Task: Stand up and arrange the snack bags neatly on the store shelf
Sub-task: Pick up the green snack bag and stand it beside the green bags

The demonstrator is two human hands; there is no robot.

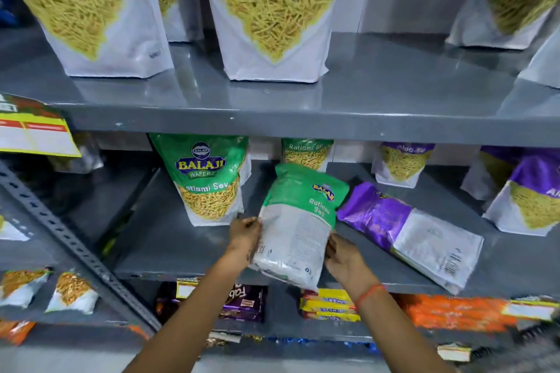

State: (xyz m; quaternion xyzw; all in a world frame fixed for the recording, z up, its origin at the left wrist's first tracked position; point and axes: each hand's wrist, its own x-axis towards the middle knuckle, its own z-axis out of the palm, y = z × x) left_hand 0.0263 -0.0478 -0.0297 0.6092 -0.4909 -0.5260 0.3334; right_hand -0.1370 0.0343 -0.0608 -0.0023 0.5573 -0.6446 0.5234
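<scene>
Grey shelf [169, 245], purple bag [406, 230] lying flat, green bag [209, 179] upright

Upright green bag [209, 179]: "BALAJI WAFERS", "Ratlami Sev". Tilted green bag [298, 218] showing its back: "BALAJI", "Ratlami Sev"; fine print unreadable. Rear green bag [306, 153]: "Ratlami Sev". Rear purple bag [403, 160]: "Aloo Sev". Purple packet [244, 301] on lower shelf: "Fab", partly hidden.

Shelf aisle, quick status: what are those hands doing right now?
Left hand and right hand shut on green Ratlami Sev bag, tilted, back side out. Purple bag lying flat alongside, right.
</scene>
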